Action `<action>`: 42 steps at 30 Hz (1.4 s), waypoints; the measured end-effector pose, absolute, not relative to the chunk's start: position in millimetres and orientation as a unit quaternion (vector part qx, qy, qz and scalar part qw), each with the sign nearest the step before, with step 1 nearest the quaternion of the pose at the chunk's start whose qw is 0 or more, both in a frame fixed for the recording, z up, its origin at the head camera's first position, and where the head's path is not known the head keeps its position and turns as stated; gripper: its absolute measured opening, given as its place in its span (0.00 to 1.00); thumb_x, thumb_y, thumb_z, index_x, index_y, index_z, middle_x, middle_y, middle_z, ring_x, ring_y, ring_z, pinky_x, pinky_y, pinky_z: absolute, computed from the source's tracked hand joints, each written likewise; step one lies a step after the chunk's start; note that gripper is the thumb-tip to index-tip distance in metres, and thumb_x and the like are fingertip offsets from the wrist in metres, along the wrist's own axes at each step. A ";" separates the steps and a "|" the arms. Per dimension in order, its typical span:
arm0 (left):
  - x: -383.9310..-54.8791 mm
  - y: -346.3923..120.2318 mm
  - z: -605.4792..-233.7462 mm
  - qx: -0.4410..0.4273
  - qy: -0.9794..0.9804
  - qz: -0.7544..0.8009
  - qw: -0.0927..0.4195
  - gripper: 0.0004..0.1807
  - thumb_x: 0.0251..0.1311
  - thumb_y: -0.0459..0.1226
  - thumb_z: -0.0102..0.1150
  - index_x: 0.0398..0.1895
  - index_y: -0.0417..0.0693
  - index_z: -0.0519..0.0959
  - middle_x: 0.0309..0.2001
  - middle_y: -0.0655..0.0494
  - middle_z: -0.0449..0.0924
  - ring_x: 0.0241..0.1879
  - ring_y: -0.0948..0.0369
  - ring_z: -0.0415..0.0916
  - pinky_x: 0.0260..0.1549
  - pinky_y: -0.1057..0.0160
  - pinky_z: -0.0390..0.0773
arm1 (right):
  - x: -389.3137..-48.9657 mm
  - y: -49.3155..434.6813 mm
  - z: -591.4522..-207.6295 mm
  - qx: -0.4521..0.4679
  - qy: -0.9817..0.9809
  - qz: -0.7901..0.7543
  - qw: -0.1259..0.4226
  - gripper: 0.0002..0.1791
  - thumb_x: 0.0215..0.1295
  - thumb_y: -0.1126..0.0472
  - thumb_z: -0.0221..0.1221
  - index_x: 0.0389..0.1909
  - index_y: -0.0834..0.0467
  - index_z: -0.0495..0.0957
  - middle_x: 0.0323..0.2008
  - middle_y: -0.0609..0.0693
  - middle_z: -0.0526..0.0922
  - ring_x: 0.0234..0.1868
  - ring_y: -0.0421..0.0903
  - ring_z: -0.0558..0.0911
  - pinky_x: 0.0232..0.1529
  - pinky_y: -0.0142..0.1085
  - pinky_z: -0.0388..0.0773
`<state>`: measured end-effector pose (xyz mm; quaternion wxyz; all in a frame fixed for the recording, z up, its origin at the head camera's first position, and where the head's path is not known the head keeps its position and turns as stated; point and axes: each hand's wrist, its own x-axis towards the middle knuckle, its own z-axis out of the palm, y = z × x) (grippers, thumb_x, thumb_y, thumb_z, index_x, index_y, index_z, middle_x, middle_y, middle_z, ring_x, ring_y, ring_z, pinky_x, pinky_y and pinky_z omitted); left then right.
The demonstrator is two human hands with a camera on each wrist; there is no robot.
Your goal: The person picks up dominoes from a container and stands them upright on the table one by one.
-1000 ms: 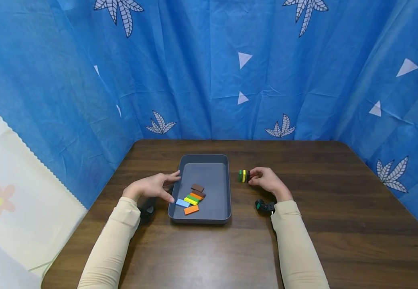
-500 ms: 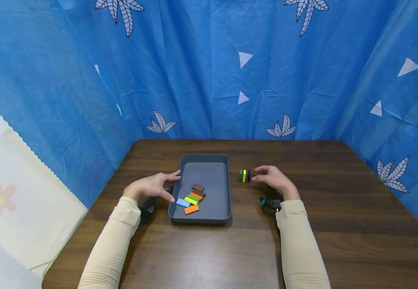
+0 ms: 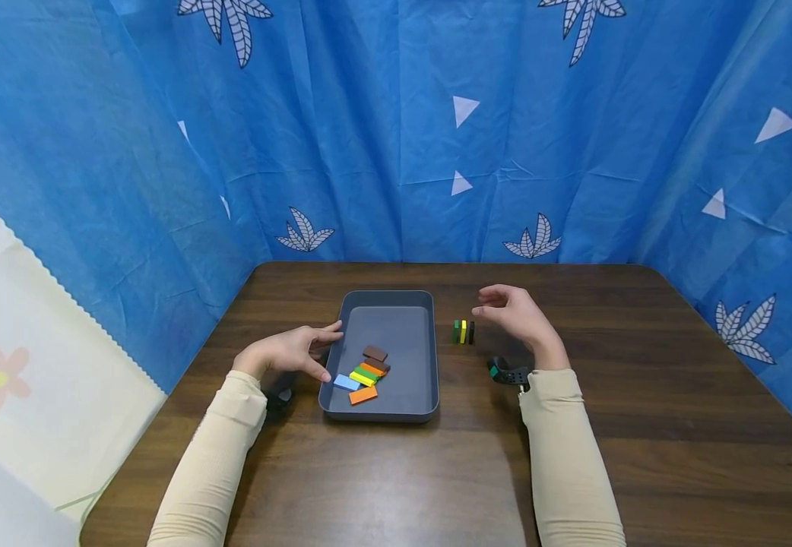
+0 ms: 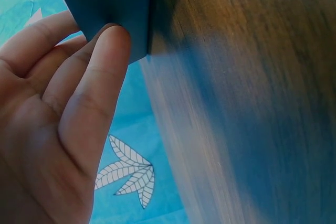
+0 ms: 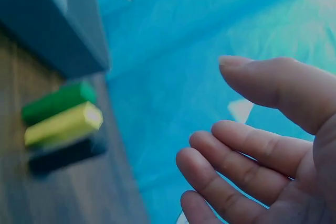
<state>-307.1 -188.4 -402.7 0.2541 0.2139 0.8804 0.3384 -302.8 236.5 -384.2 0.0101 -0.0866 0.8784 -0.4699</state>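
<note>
A dark grey tray (image 3: 396, 406) holds several flat domino-like blocks. A brown block (image 3: 375, 353), a blue block (image 3: 347, 383) and an orange block (image 3: 362, 396) lie there beside an overlapping row. My left hand (image 3: 293, 351) rests against the tray's left side, its fingertips touching the wall in the left wrist view. Right of the tray stand a green block (image 3: 456, 331), a yellow block (image 3: 463, 331) and a black block (image 3: 471, 332), upright with small gaps. Above and to their right hovers my right hand (image 3: 515, 313), fingers loosely bent, holding nothing.
All this sits on a brown wooden table (image 3: 396, 486). Behind it hangs a blue curtain (image 3: 396, 152) with leaf and triangle prints. A dark wrist device (image 3: 508, 372) is worn on the right arm.
My right hand has let go of the black block, drawn back to the right, then lifted up and away. The black block stays standing. My left hand and the tray have not moved.
</note>
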 end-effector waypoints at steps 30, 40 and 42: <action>-307.7 -189.7 -404.7 0.214 0.882 0.335 0.252 0.51 0.53 0.40 0.75 0.78 0.44 0.57 0.82 0.50 0.41 0.73 0.40 0.63 0.63 0.48 0.75 | -311.6 110.2 -383.3 -0.184 0.862 -0.472 0.014 0.17 0.63 0.61 0.67 0.52 0.63 0.82 0.44 0.56 0.85 0.44 0.49 0.83 0.46 0.40 0.84; -307.5 -188.8 -403.9 0.214 0.882 0.331 0.258 0.52 0.53 0.42 0.75 0.78 0.44 0.56 0.82 0.49 0.41 0.73 0.40 0.61 0.66 0.47 0.73 | -317.0 89.0 -402.3 -0.188 0.862 -0.466 0.063 0.17 0.64 0.62 0.66 0.51 0.66 0.82 0.41 0.55 0.85 0.40 0.46 0.81 0.46 0.38 0.83; -307.2 -188.3 -403.6 0.213 0.882 0.331 0.260 0.52 0.54 0.42 0.75 0.78 0.44 0.56 0.82 0.49 0.41 0.73 0.40 0.61 0.66 0.47 0.72 | -317.4 86.4 -405.5 -0.186 0.863 -0.466 0.066 0.18 0.64 0.62 0.66 0.52 0.67 0.81 0.41 0.56 0.84 0.40 0.46 0.81 0.46 0.39 0.83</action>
